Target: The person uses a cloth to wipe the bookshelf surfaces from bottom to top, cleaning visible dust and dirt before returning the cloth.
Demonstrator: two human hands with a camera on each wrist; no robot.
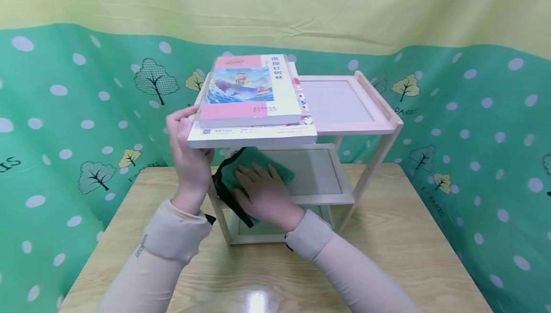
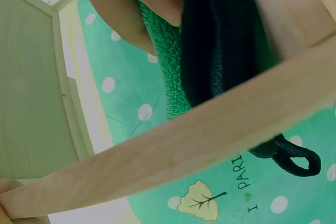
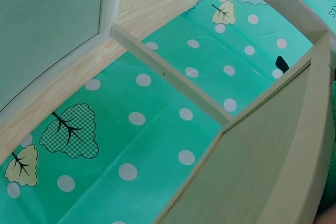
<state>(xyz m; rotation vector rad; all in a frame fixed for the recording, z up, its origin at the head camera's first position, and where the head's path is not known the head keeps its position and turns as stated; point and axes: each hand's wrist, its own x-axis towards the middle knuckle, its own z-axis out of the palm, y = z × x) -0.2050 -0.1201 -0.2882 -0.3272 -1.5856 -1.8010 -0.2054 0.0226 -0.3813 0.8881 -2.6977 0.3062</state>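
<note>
A small wooden shelf rack point(image 1: 374, 160) with three tiers stands on the table. My left hand point(image 1: 189, 160) grips its upper left side, right at the edge of two stacked books; the frame's left top part is hidden behind them. The upper book point(image 1: 241, 85) has a pink and white cover; the lower, wider book point(image 1: 254, 136) shows white edges. On the middle tier, my right hand point(image 1: 264, 193) lies over a green cloth point(image 1: 280, 172) with black edging, its fingers spread and pressing on it. The cloth's black loop point(image 2: 299, 158) hangs beside a slanting wooden bar in the left wrist view.
The wooden table point(image 1: 387, 255) carries the rack. A green and yellow curtain point(image 1: 465, 126) with dots and trees surrounds the back and sides. The rack's bottom tier point(image 1: 262, 236) is partly covered by my right arm and the hanging cloth. A slanted leg point(image 1: 370, 172) stands at right.
</note>
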